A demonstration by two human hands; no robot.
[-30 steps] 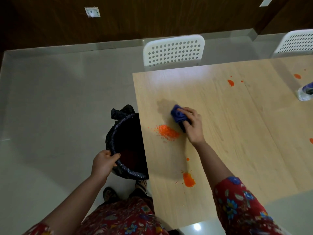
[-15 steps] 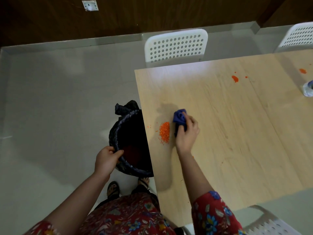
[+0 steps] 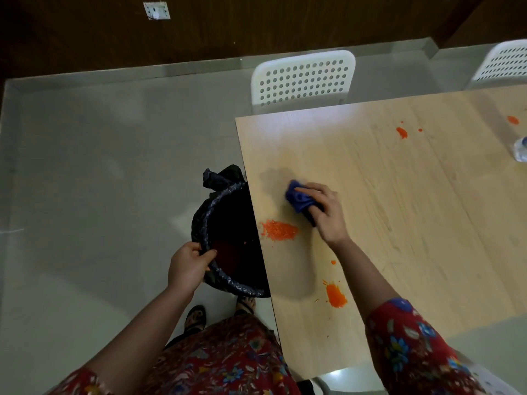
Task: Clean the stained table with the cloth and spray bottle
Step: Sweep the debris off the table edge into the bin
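Right hand (image 3: 328,215) grips crumpled blue cloth (image 3: 299,198)

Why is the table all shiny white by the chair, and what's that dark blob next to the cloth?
Head view: the white patch on the table near the chair is glare, light bouncing off the smooth top; the grey blob beside the cloth looks like a shadow of the right hand; the wall behind is dim.

On the table (image 3: 413,229), right hand (image 3: 328,213) around blue cloth (image 3: 298,198); left hand (image 3: 186,266) on bin (image 3: 242,289) rim.
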